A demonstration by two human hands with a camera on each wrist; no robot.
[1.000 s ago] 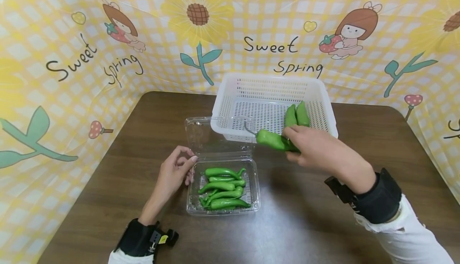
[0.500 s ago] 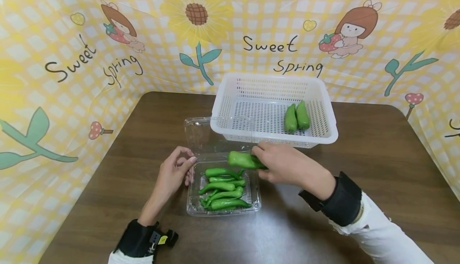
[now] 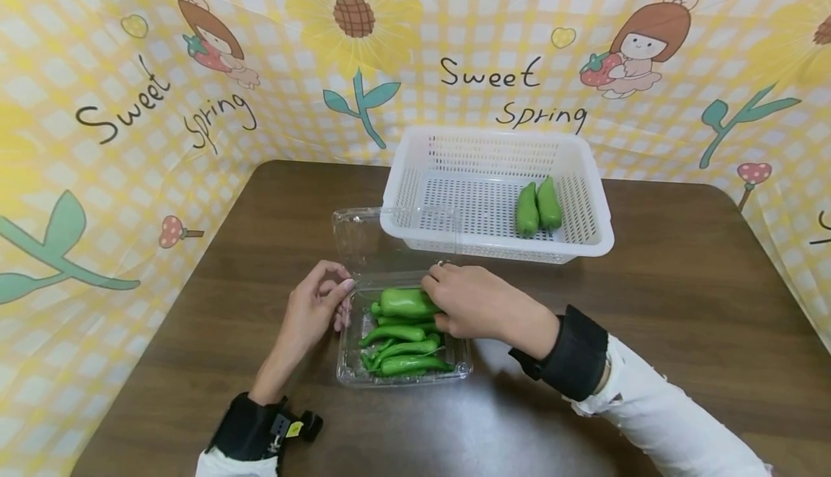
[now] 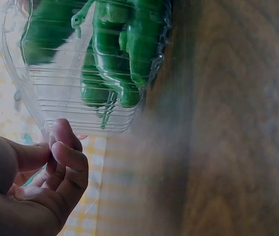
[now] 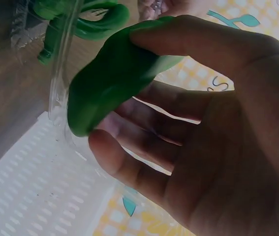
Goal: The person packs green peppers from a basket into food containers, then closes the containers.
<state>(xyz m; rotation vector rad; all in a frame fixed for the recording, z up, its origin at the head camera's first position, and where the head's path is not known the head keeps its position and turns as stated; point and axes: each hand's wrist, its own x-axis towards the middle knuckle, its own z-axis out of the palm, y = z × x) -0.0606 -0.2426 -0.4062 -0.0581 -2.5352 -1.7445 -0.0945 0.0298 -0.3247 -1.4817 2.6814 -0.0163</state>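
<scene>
My right hand grips a large green pepper over the back part of a clear plastic clamshell box. In the right wrist view, thumb and fingers hold this pepper from both sides. Several slim green peppers lie side by side in the box. At the box's left rear corner, my left hand pinches the rim between thumb and fingertips, as the left wrist view shows from close by. The clear lid stands raised behind the box.
A white perforated basket stands at the back of the brown table, just behind the lid. Two large green peppers lie in its right side. A yellow checked cloth hangs around the table's back and left.
My right hand has carried the large pepper left and toward me, from the basket's front edge to the back part of the box. My left hand has stayed at the box's rim.
</scene>
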